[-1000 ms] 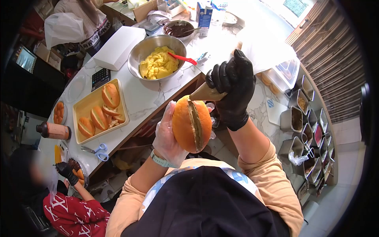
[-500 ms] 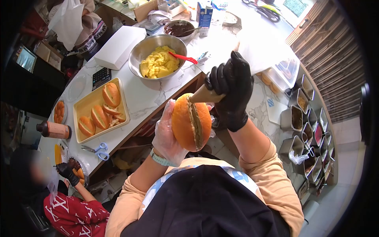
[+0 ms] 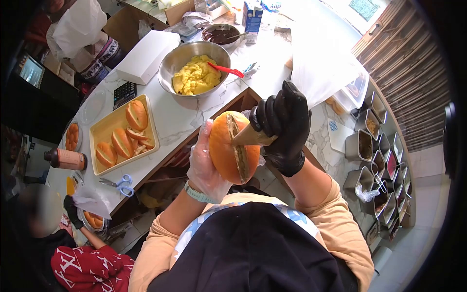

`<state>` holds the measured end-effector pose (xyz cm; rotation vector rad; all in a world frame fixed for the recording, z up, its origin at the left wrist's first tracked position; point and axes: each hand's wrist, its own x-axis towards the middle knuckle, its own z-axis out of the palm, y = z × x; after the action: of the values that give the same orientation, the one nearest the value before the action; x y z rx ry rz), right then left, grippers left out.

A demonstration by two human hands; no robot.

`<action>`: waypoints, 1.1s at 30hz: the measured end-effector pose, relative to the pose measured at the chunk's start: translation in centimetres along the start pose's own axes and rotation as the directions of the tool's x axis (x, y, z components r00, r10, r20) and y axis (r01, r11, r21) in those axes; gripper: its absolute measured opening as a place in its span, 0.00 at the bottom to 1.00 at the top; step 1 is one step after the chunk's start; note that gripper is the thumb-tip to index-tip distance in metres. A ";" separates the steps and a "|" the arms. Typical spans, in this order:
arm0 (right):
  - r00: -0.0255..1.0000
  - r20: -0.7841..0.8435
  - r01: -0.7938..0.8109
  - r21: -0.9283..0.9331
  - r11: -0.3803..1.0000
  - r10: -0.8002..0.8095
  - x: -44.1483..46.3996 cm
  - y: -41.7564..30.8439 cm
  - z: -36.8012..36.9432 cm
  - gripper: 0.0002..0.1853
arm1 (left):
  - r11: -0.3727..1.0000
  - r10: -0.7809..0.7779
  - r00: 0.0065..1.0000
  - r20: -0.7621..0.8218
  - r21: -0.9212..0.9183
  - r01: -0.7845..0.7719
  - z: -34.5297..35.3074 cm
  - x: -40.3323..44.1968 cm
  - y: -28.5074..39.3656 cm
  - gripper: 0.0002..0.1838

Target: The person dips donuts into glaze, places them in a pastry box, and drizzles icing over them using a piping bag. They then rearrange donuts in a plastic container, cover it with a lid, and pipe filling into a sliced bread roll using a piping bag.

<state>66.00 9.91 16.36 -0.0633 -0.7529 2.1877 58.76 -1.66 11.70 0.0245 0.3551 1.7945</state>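
My left hand [image 3: 202, 163], in a clear plastic glove, holds a split bread bun [image 3: 223, 151] upright in front of my chest. A pale brownish filling lines the bun's slit. In a black glove, my right hand [image 3: 287, 131] is closed round a tan piping bag [image 3: 254, 137]. The bag's narrow tip points left into the slit, above its middle. The upper part of the bag is hidden inside my fist.
On the counter stand a steel bowl [image 3: 167, 75] of yellow filling with a red spatula [image 3: 226, 70], a tray [image 3: 97, 171] of split buns and blue scissors [image 3: 119, 185]. Metal containers [image 3: 360, 146] line the right. A co-worker in red [image 3: 90, 265] is at lower left.
The tip of the piping bag has moved down along the slit, and my right hand has lowered with it. The co-worker's gloved hand at lower left has shifted, now by a whitish sheet.
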 end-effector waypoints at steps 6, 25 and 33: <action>1.000 -0.024 -0.017 -0.041 0.999 0.016 -1.1 0.1 -0.1 0.22 | 0.999 0.037 0.999 0.016 -0.021 -0.037 0.2 0.3 0.0 0.30; 0.990 0.081 -0.095 -0.218 0.971 0.115 -3.4 -0.2 -0.8 0.24 | 0.995 0.075 0.997 0.018 -0.072 -0.074 -0.6 0.4 0.4 0.33; 0.991 0.136 -0.002 -0.146 0.989 0.022 -3.7 -0.4 -1.4 0.24 | 0.993 0.095 0.995 0.026 -0.070 -0.093 -1.0 0.4 0.6 0.33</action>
<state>69.17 8.22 14.70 0.0090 -0.9912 2.1620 57.83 -1.62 10.79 0.0197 0.2751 1.8965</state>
